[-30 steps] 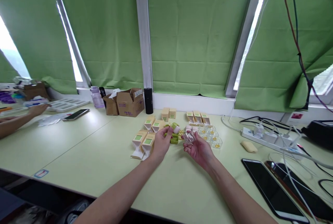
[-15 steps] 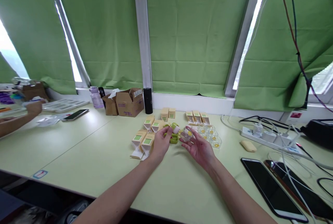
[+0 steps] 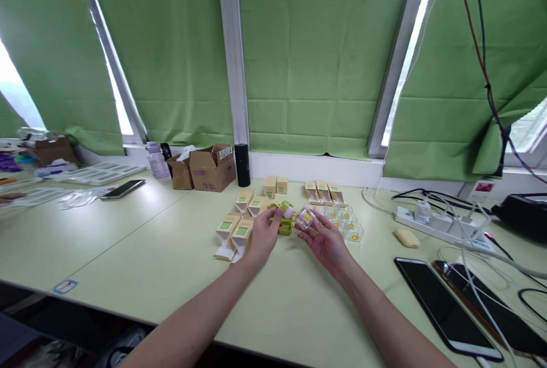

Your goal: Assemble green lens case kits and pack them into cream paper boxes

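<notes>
My left hand [image 3: 265, 233] is closed in a pinch on a small green-and-white piece [image 3: 286, 209]. Between the fingers of my right hand [image 3: 327, 239] is a small clear plastic box [image 3: 305, 218] with a yellow centre. The two held things are close together but apart. Just under my left fingertips lies a green tray-like piece [image 3: 285, 227], partly hidden. Several clear boxes with yellow centres [image 3: 347, 225] are grouped beyond my right hand. Small open cardboard boxes with green labels [image 3: 226, 227] stand left of my left hand.
More small cartons [image 3: 323, 192] stand toward the wall. Behind them are a black tumbler [image 3: 242, 165] and an open brown carton [image 3: 212, 168]. Phones [image 3: 447, 305], a power strip [image 3: 442, 229] and cables occupy the right. Another person's hand [image 3: 12, 197] shows at the far left.
The clear box in my right hand has turned, so its yellow centre faces me more. My left hand is almost still. The other person's hand has drawn back toward the left edge.
</notes>
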